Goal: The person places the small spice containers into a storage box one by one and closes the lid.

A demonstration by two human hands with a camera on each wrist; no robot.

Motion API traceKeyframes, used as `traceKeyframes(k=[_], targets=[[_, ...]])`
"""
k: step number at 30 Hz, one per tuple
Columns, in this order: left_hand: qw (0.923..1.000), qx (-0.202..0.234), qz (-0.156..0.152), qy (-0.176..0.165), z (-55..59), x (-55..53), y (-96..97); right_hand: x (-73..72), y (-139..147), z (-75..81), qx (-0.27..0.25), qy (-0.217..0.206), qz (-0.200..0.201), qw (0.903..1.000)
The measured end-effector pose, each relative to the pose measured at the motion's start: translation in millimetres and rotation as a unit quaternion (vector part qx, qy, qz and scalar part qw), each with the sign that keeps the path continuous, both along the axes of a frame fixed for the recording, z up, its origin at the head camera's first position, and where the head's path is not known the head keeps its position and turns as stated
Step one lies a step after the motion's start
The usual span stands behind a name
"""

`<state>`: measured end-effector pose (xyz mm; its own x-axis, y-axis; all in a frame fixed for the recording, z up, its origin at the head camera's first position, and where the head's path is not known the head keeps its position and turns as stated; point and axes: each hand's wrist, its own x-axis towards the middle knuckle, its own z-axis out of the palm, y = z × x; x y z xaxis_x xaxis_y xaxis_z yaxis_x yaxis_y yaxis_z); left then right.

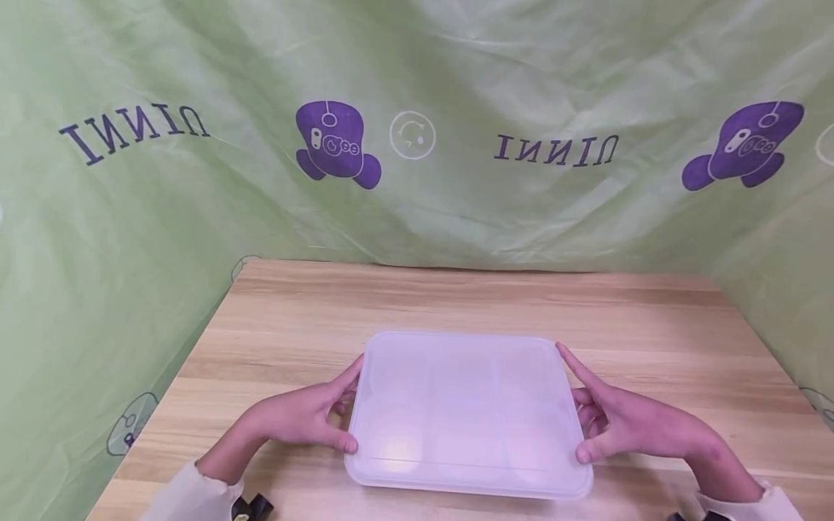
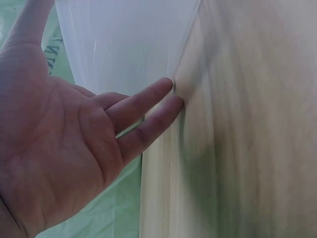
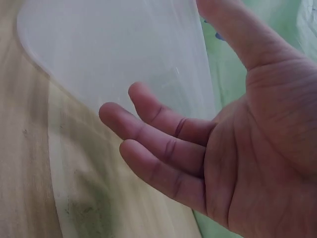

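Note:
A translucent white plastic box (image 1: 462, 412) with a lid sits on the wooden table near its front. Faint divider lines show through its top. At its left side is my left hand (image 1: 302, 417), thumb on the near left edge and fingers spread along the wall. In the left wrist view, two extended fingertips (image 2: 163, 85) come down by the box's foot. My right hand (image 1: 641, 423) stands at the opposite side, its thumb at the edge and index finger stretched toward the far corner. The right wrist view shows its other fingers (image 3: 163, 148) loosely bent beside the wall. The box's contents cannot be made out.
The wooden table (image 1: 313, 311) extends behind and to both sides of the box. Green curtain fabric (image 1: 456, 210) with purple figures and lettering hangs along the back and sides. Small black objects (image 1: 253, 506) show by the wrists at the bottom edge.

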<state>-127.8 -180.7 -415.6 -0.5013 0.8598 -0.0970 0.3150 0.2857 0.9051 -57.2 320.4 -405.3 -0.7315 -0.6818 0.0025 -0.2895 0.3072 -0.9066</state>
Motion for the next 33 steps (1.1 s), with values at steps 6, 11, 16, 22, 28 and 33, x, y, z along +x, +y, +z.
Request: traceKeyframes(k=[6,11,16,22,28,33], targets=[[0.9992,-0.038,-0.008,-0.004,9.8,12.2,0.4,9.0,-3.7,2.4,-0.002,-0.022,0.002,0.9998],[0.9981,-0.058,-0.016,0.014,16.8,12.9,3.6,9.3,-5.7,9.6,0.013,-0.044,-0.014,0.9988],[0.9957,-0.084,-0.034,0.018,17.9,11.9,7.1,8.7,-4.7,11.7,0.001,-0.095,-0.008,0.9954],[0.9929,-0.111,-0.031,0.027,21.1,11.0,7.5,9.0,-5.4,11.8,0.028,-0.089,-0.025,0.9954],[0.9963,-0.077,-0.034,-0.012,20.0,4.2,3.4,3.9,-10.0,10.4,0.020,-0.083,-0.029,0.9959],[0.9977,-0.056,-0.027,-0.029,10.1,1.9,0.1,4.5,-6.7,6.4,0.040,-0.029,-0.033,0.9982]])
